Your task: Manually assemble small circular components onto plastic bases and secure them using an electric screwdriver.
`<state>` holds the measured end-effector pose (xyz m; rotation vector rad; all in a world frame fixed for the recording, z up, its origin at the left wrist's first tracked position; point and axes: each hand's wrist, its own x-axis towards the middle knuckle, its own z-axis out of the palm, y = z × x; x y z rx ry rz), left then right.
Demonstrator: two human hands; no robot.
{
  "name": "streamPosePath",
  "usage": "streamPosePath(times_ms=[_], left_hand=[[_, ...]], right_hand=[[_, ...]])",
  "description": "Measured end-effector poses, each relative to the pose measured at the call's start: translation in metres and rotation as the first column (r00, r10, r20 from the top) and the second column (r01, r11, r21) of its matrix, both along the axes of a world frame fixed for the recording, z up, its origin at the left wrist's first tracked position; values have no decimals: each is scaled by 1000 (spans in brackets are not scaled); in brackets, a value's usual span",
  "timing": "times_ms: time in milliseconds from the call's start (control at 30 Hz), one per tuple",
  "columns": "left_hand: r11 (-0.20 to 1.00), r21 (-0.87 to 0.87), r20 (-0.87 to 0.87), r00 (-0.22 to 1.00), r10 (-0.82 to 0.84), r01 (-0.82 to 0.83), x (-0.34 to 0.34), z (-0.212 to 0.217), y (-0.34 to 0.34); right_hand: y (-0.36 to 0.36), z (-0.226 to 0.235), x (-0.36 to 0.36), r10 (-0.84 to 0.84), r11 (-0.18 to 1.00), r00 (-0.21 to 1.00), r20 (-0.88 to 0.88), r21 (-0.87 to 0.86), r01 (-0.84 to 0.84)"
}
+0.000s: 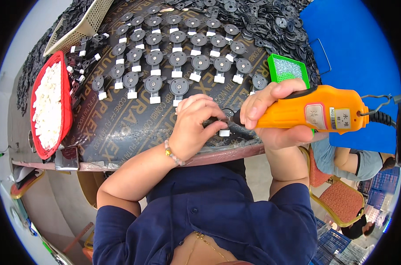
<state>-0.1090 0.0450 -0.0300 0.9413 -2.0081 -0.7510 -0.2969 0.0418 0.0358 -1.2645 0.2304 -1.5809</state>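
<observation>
the right hand (271, 110) is clamped around an orange electric screwdriver (315, 112), tip pointing to 9 o'clock. the left hand (196, 126) pinches a small black part (225, 126) at the table (121, 132) edge, steadying it under the tip; finished rows lie toward 12 o'clock.

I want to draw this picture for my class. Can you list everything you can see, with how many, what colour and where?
Electric screwdriver: one, orange, in the right hand.
Round parts with white blocks: many, black and white, in rows across the table.
Part being worked on: one, black with a white block, at the table's near edge.
Loose parts: a heap, black, far side.
Tray: one, red, full of white pieces, left.
Basket: one, cream, far left.
Small box: one, green, beside the screwdriver.
Table: one, dark.
Board: one, blue, right.
Another person: one, seated, lower right.
Left hand: holds the part.
Right hand: fingers wrapped round the screwdriver.
</observation>
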Motion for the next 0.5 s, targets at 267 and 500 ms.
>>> streamPosePath(times_ms=[267,500], left_hand=[[992,-114,258,963,81,-53,-7,0,4],[994,-107,276,960,56,-27,-8,-5,3]], right_hand=[[-5,-16,-6,-159,983,950,-268,47,178],[-5,-11,0,-77,984,953,-292,132,120]])
